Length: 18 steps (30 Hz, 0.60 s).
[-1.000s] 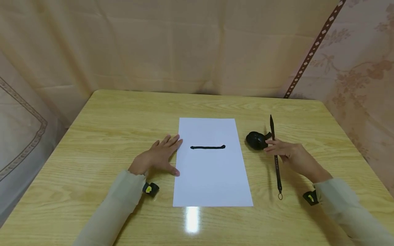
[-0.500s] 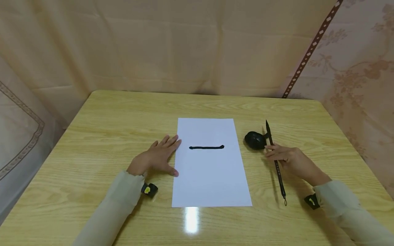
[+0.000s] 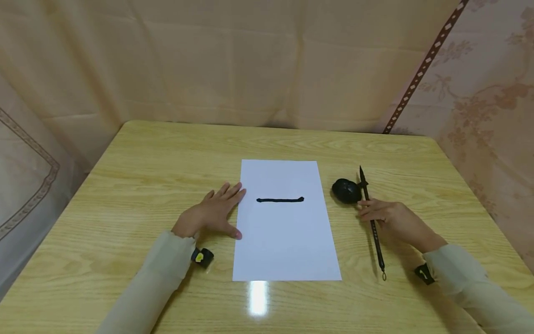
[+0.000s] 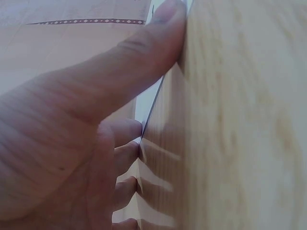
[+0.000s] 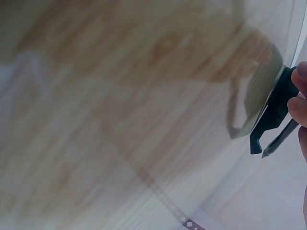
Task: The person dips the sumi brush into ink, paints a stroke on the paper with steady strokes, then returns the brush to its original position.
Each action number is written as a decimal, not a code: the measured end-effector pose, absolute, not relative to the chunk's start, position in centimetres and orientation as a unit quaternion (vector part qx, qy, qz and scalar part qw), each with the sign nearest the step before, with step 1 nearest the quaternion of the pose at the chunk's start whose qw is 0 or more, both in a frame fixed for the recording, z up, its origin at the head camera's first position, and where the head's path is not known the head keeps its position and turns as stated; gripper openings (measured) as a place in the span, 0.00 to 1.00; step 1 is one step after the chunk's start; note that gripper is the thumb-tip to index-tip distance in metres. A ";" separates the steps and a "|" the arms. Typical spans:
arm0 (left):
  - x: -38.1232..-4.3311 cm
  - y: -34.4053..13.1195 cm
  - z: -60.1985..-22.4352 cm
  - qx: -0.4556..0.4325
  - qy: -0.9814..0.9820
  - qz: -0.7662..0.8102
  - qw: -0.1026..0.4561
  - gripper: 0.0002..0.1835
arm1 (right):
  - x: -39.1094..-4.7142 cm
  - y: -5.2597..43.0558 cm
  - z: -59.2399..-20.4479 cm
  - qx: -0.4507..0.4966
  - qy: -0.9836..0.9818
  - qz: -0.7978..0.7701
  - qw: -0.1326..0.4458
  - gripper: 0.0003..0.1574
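Observation:
My left hand point(image 3: 214, 213) rests with spread fingers on the left edge of a white paper sheet point(image 3: 288, 246). In the left wrist view the thumb point(image 4: 144, 50) and fingertips meet that paper edge. A black horizontal stroke point(image 3: 280, 200) marks the sheet. At the right, my right hand point(image 3: 388, 215) pinches a dark writing brush point(image 3: 377, 241) by its shaft, tip pointing away from me. The brush's upper part crosses the small stub of a glossy black rounded inkstone point(image 3: 346, 190), just left of the fingers. In the right wrist view the brush tip point(image 5: 271, 149) shows beside the inkstone point(image 5: 276, 110).
All of this is on a light wood-grain table point(image 3: 167, 157). A beige curtain point(image 3: 250, 69) hangs behind its back edge, and a patterned cloth point(image 3: 492, 102) at the right. Glare point(image 3: 258, 299) shines on the wood below the sheet.
My right hand has lowered the brush toward the table; its tip has come down and left to lie across the inkstone's stub. The left hand and the sheet stay put.

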<state>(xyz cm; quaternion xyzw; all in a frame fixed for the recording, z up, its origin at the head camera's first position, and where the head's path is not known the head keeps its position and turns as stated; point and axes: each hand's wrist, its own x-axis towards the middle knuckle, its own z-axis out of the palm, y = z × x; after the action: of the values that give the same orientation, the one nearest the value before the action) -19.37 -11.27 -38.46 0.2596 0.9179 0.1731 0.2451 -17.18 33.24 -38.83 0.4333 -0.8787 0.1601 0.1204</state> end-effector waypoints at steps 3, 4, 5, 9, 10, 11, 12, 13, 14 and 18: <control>-19.4 -11.3 -38.5 0.259 0.918 0.173 0.247 0.62 | -17.2 33.3 -38.9 0.434 -0.879 0.166 0.110 0.35; -19.4 -11.3 -38.5 0.259 0.918 0.174 0.246 0.62 | -17.2 33.3 -38.9 0.434 -0.879 0.164 0.109 0.35; -19.4 -11.3 -38.4 0.258 0.917 0.175 0.247 0.62 | -17.2 33.3 -38.9 0.434 -0.880 0.160 0.109 0.34; -19.3 -11.3 -38.4 0.258 0.917 0.179 0.246 0.62 | -17.2 33.2 -39.0 0.432 -0.883 0.150 0.109 0.34; -19.3 -11.3 -38.5 0.259 0.917 0.178 0.246 0.62 | -17.2 33.3 -39.0 0.431 -0.883 0.148 0.110 0.33; -19.3 -11.3 -38.5 0.258 0.917 0.177 0.246 0.62 | -17.2 33.3 -39.0 0.431 -0.883 0.147 0.111 0.32; -19.3 -11.2 -38.5 0.258 0.918 0.177 0.245 0.62 | -17.1 33.3 -39.0 0.430 -0.883 0.151 0.109 0.33; -19.3 -11.2 -38.5 0.259 0.918 0.176 0.243 0.62 | -17.1 33.3 -39.0 0.429 -0.884 0.153 0.109 0.33; -19.3 -11.2 -38.5 0.259 0.918 0.175 0.243 0.62 | -17.0 33.3 -39.0 0.428 -0.884 0.153 0.110 0.34; -19.2 -11.2 -38.4 0.258 0.920 0.176 0.238 0.62 | -16.8 33.4 -39.0 0.431 -0.881 0.165 0.106 0.35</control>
<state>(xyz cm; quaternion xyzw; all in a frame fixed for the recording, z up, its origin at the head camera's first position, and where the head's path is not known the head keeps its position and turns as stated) -19.23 -11.24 -38.41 0.2585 0.9197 0.1757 0.2376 -16.84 33.36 -39.04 0.4308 -0.8808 0.1654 0.1062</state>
